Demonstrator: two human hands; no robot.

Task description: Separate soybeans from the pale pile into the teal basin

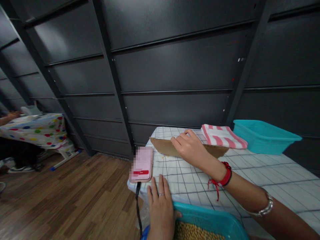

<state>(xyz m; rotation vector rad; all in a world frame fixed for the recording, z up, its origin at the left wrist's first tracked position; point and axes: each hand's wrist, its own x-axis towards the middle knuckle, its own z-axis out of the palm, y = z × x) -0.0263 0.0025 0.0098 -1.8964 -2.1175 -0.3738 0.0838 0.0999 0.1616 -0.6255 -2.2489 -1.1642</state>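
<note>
My right hand [190, 149] is closed on the top edge of a strip of brown cardboard [162, 145], which stands on its long edge on the checked tablecloth [187, 183]. A few small yellow bits [165, 156] lie on the cloth by the cardboard's left part. My left hand [161, 203] rests with fingers stretched out at the table's front edge. Its thumb reaches over the rim of a teal plastic basin [207, 210] close to me. Yellow soybean-like beans [197, 231] fill the visible bottom of that basin, whose near part is cut off.
A pink phone-like device [142, 163] with a black strap [137, 203] lies at the table's left corner. Behind the cardboard are a pink-and-white striped towel [222, 136] and another teal basin [262, 136]. At far left, a person's hand [12, 115] is over a dotted tablecloth [47, 130].
</note>
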